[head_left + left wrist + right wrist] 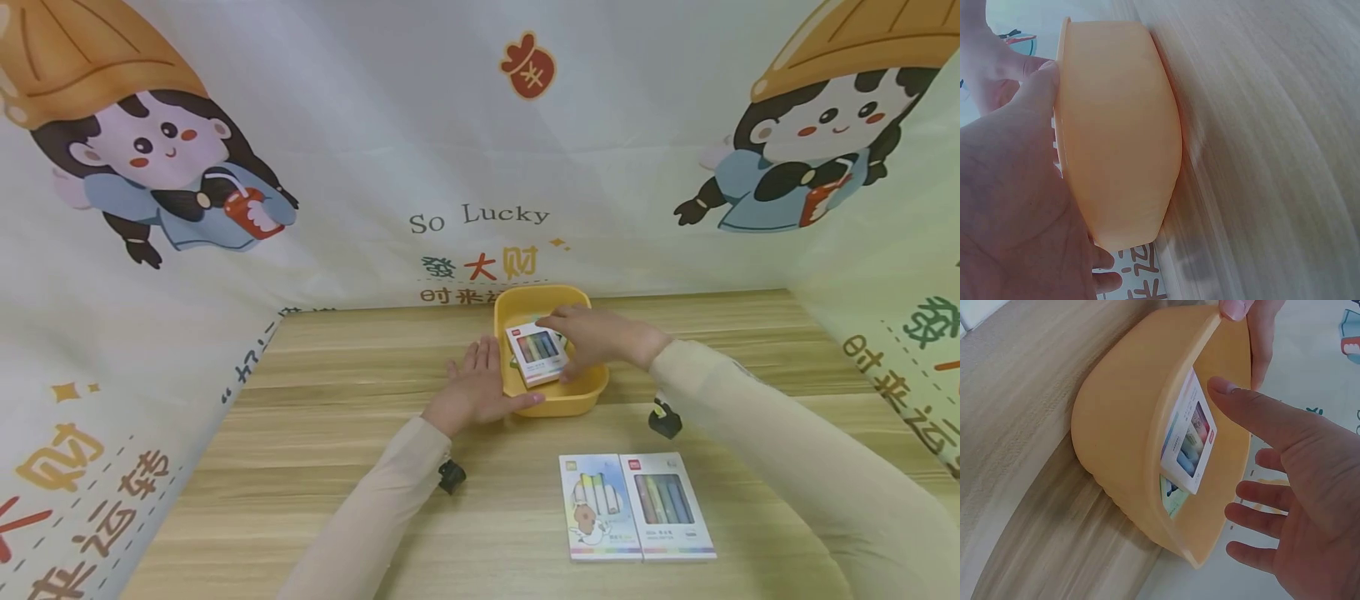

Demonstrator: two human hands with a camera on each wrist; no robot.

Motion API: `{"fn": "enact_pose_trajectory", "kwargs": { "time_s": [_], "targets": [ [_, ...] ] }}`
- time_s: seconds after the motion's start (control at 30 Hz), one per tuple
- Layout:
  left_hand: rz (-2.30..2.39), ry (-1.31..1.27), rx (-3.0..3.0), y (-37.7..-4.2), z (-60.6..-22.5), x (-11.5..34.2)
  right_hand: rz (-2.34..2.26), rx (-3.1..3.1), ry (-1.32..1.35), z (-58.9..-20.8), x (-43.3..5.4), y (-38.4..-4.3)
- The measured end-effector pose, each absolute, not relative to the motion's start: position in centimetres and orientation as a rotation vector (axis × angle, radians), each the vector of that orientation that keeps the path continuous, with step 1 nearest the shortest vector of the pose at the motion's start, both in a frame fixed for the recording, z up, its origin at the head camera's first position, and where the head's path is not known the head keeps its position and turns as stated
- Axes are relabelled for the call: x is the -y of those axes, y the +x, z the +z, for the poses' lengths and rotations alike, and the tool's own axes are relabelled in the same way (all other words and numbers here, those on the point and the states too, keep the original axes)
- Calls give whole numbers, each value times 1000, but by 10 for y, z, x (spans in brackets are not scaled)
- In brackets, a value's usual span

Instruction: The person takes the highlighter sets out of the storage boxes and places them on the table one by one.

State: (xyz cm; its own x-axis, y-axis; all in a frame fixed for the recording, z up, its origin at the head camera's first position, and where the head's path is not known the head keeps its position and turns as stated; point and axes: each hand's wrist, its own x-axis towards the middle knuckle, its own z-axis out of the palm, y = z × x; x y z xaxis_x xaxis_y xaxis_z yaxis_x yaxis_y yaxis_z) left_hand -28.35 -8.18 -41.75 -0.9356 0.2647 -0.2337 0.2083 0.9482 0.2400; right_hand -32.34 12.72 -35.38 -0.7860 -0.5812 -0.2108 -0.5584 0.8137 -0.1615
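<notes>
A yellow plastic basket [558, 406] stands at the back of the table. Inside it, a white box of coloured pens [537, 354] with a clear window lies tilted on top of a greenish item [1174, 499], mostly hidden. My left hand [476, 392] rests against the basket's left side, fingers straight, thumb on the near rim. In the left wrist view the basket's outer wall [1119, 131] fills the middle beside that hand. My right hand [603, 337] hovers over the basket's right side, fingers spread and relaxed. The right wrist view shows its thumb apart from the box.
Two more flat pen boxes lie side by side nearer the front: one with a cartoon drawing [600, 508], one with a window [667, 506]. A printed cloth [360, 150] hangs behind the wooden table [337, 400] and along both sides.
</notes>
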Motion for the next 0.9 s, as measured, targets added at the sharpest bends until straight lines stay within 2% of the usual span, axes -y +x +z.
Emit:
{"fn": "enact_pose_trajectory", "kwargs": {
  "time_s": [0.9],
  "targets": [
    [323, 364, -2828, -285, -420, 83, -103, -2718, -857, -355, -115, -340]
  ]
}}
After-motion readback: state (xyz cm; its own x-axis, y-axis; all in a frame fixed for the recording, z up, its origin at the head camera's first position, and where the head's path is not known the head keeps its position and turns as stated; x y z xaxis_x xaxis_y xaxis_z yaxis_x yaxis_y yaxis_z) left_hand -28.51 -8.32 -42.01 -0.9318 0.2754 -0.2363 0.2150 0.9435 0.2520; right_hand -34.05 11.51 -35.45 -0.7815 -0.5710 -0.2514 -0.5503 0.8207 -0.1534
